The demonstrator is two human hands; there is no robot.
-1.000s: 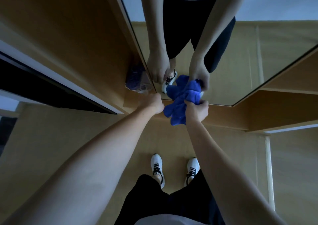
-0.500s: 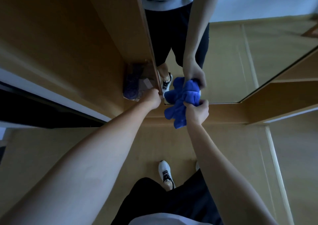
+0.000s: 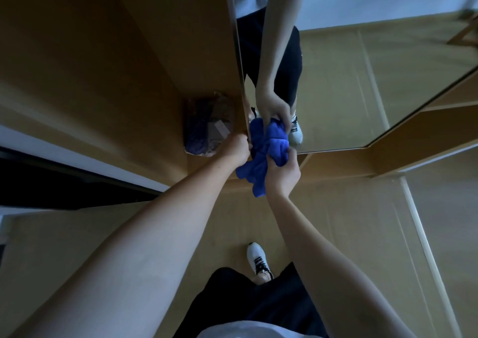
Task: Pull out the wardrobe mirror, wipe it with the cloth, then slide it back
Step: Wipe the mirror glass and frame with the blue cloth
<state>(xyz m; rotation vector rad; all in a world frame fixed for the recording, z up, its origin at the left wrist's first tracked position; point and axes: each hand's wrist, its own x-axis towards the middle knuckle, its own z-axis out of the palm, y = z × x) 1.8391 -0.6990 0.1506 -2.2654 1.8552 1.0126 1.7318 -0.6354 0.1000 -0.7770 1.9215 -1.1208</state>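
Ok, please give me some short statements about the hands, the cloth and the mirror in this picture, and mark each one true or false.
1. The right hand grips the blue cloth. True.
2. The left hand hangs free at the person's side. False: it is closed at the mirror's left edge, near the bottom corner.
3. The cloth lies on the floor. False: it is held up at the mirror's lower left corner.
4. The mirror reflects a hand with the cloth. True.
5. A purple package lies inside the wardrobe, left of the mirror. True.
6. The person is barefoot. False: a white shoe with black laces shows.
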